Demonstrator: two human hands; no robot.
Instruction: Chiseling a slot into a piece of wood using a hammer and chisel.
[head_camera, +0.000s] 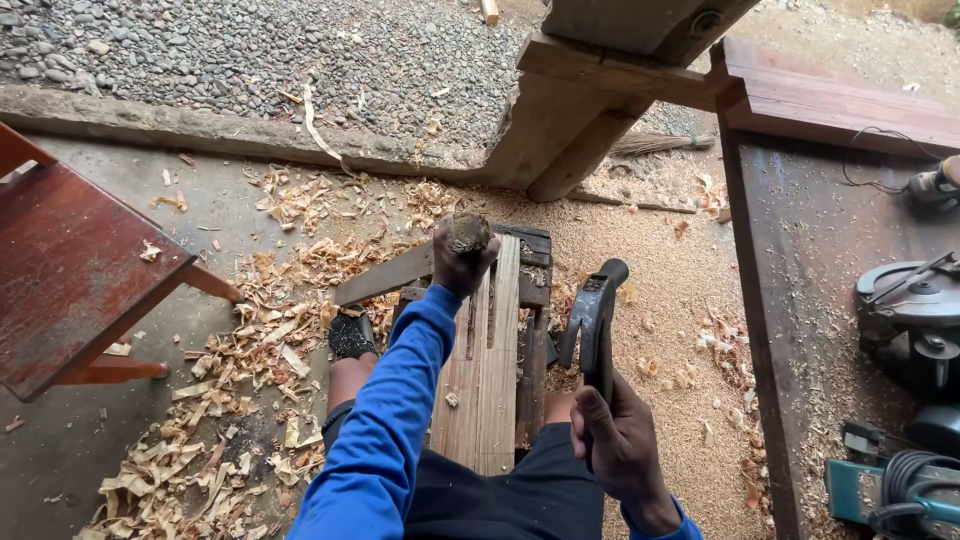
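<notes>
My left hand (458, 266) grips a chisel by its handle, whose battered round wooden top (467, 232) shows above my fist. The chisel stands upright on a pale grooved wooden plank (487, 370) that runs away from me over a dark low bench. The blade is hidden behind my fist. My right hand (620, 445) holds a black claw hammer (594, 318) by its handle, head raised to the right of the plank, apart from the chisel. Blue sleeves cover both arms.
Wood shavings (240, 380) and sawdust cover the concrete floor. A red-brown table (70, 270) stands at left. A dark workbench (830, 250) at right carries a circular saw (915, 310) and a teal power tool (890, 490). Gravel (250, 60) lies beyond a concrete kerb.
</notes>
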